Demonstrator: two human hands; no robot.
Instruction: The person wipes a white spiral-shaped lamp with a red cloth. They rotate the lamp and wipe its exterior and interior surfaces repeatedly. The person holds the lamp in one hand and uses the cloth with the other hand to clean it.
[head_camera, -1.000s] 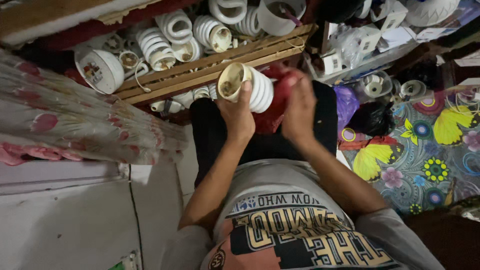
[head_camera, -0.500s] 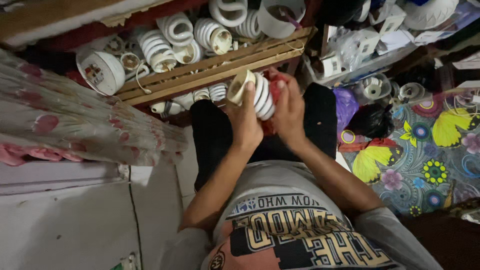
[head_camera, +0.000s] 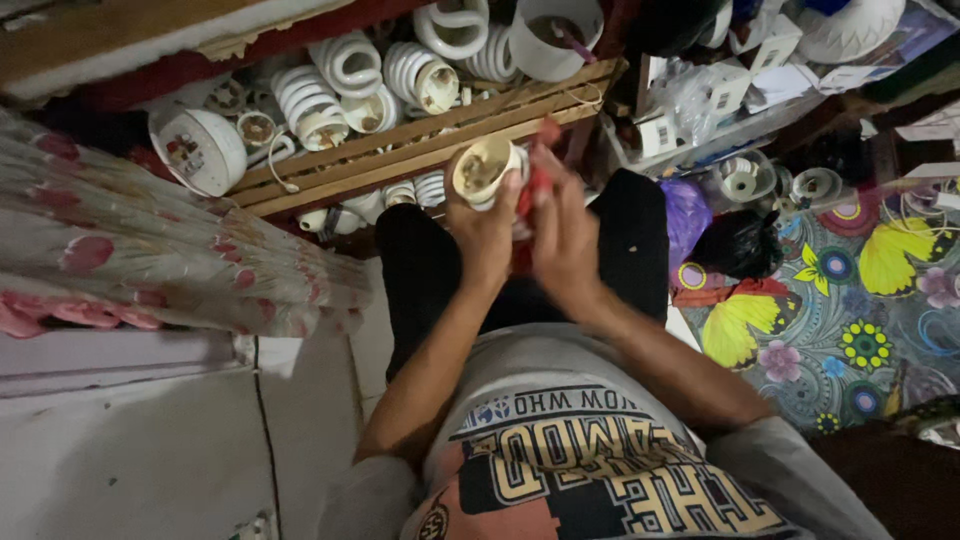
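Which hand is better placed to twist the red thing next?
Probably the right hand: it rests against the red tool, while the left hand already grips the white spiral lamp's round base, steadying it.

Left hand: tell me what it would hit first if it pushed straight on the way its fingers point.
The left hand grips a spiral lamp and points up-frame. Straight on, it would probably first meet the wooden crate of spiral bulbs; depth is unclear, so it might pass above the slats.
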